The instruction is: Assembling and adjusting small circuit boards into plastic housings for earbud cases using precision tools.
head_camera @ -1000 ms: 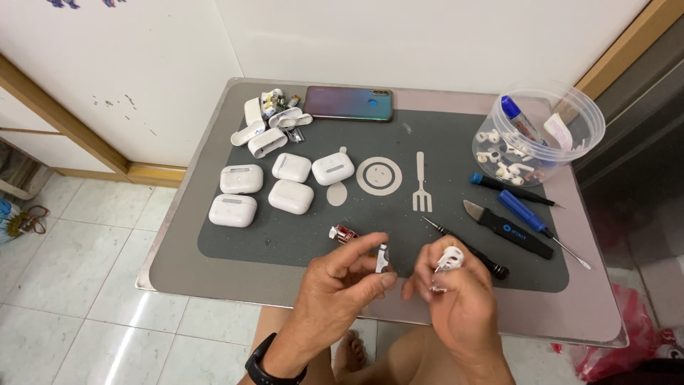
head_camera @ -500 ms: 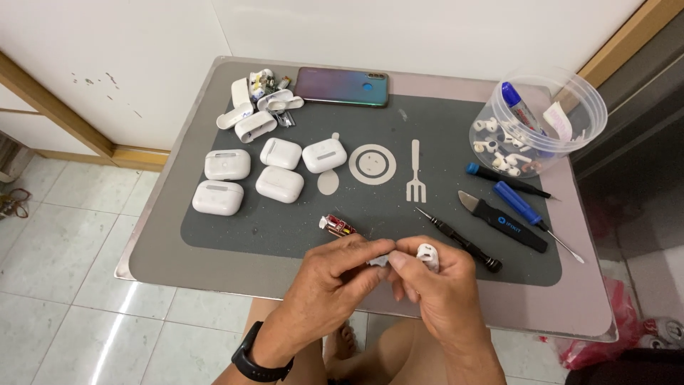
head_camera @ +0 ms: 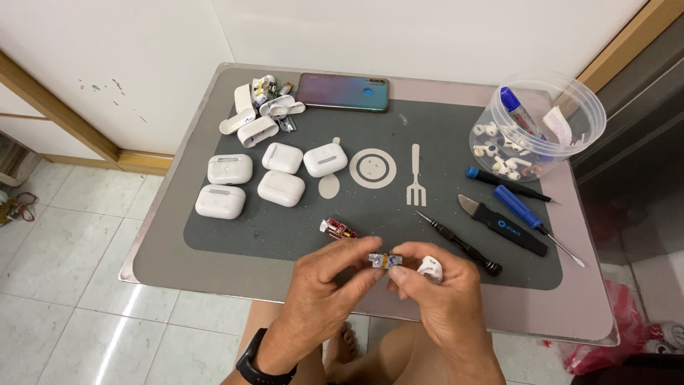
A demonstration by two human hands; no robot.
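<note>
Both hands, left (head_camera: 324, 289) and right (head_camera: 438, 299), pinched a small metal part (head_camera: 385, 260) at six o'clock on the worktop (head_camera: 171, 264); the right also cradled a white earbud (head_camera: 429, 269). At two o'clock, a clear tub (head_camera: 581, 107) held earbuds, a blue-capped tube.

On the table (head_camera: 214, 274) lies a work mat (head_camera: 427, 235), the landmark here. At its far left corner sits a heap of opened case parts (head_camera: 260, 114); just right of that, along its far edge, a phone (head_camera: 343, 92). Five earbud cases (head_camera: 267, 178) cluster on its left half. A tub (head_camera: 538, 125) holding earbuds overlaps its far right corner. Screwdrivers (head_camera: 524, 210) and a pry tool (head_camera: 502, 224) lie on its right half. A small component (head_camera: 338, 229) rests near its front edge.
</note>
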